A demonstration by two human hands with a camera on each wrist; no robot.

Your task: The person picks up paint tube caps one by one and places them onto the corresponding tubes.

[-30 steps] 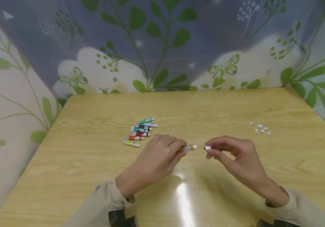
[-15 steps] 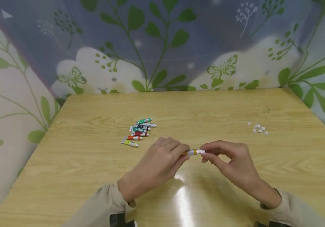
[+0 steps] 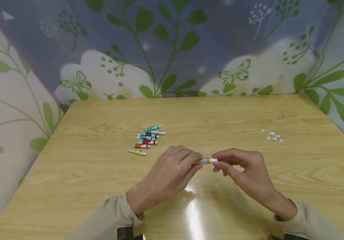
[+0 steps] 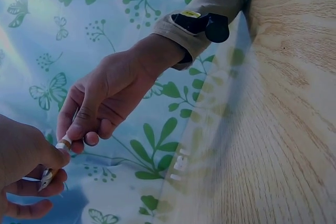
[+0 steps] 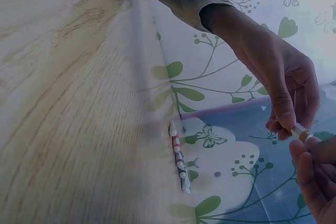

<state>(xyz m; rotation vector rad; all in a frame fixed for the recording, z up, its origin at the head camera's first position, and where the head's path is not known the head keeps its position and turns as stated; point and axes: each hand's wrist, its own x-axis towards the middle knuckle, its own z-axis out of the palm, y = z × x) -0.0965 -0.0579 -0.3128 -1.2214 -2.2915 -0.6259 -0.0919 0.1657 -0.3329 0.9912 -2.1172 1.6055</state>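
My left hand [image 3: 167, 175] grips an ochre-yellow paint tube [image 3: 204, 161] over the middle of the table, its nozzle end pointing right. Thumb and fingertips of my right hand [image 3: 248, 173] pinch a small white cap [image 3: 214, 160] at that nozzle, in line with the tube. Most of the tube's body is hidden inside the left hand in the head view. From the left wrist view, the tail of the tube [image 4: 46, 179] shows below the left thumb. Both hands meet at the cap end of the tube [image 5: 301, 131] in the right wrist view.
Left of the hands, several paint tubes lie in a loose row, from a yellow tube [image 3: 137, 151] in front to a green tube [image 3: 152, 128] behind. Several small white caps [image 3: 275, 139] are scattered at the right on the wooden table [image 3: 205, 116]. Leaf-patterned curtains [image 3: 172, 50] surround the table.
A second ago the cap was apart from the tube. My right hand has moved left, bringing the cap onto the nozzle; over the last half second the gap there has narrowed.
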